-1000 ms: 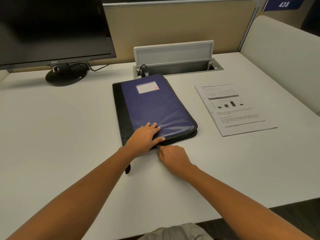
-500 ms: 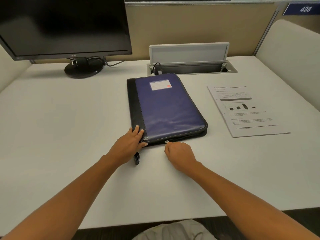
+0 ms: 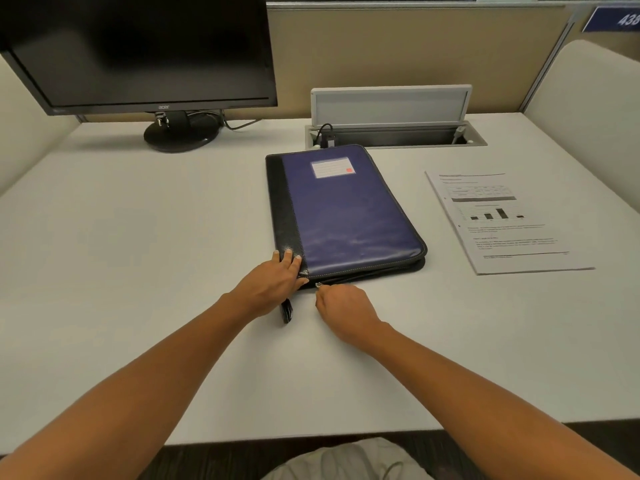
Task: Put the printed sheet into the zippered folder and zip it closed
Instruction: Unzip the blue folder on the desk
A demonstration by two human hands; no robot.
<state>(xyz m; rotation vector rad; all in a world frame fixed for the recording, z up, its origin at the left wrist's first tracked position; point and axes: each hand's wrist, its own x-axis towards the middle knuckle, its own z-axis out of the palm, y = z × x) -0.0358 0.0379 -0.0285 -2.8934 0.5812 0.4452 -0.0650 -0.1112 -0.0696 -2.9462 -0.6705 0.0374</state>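
A blue zippered folder [image 3: 346, 213] with a black spine lies flat in the middle of the white desk [image 3: 138, 254]. My left hand [image 3: 273, 282] presses on its near left corner, fingers resting on the black spine. My right hand [image 3: 343, 306] is closed, pinching the small metal zipper pull [image 3: 318, 285] at the folder's near edge. A gap shows along the near edge toward the right corner. The printed sheet [image 3: 502, 220], with a table and a bar chart, lies on the desk to the right of the folder, apart from it.
A black monitor [image 3: 138, 50] on its stand sits at the back left. An open cable tray [image 3: 394, 133] with a raised lid lies just behind the folder. A black strap [image 3: 286, 311] hangs from the folder's near left corner. Padded partitions flank the desk.
My left hand slid left from the blue cover to the black spine corner. My right hand stays at the zipper pull on the near edge. The camera view shifted.
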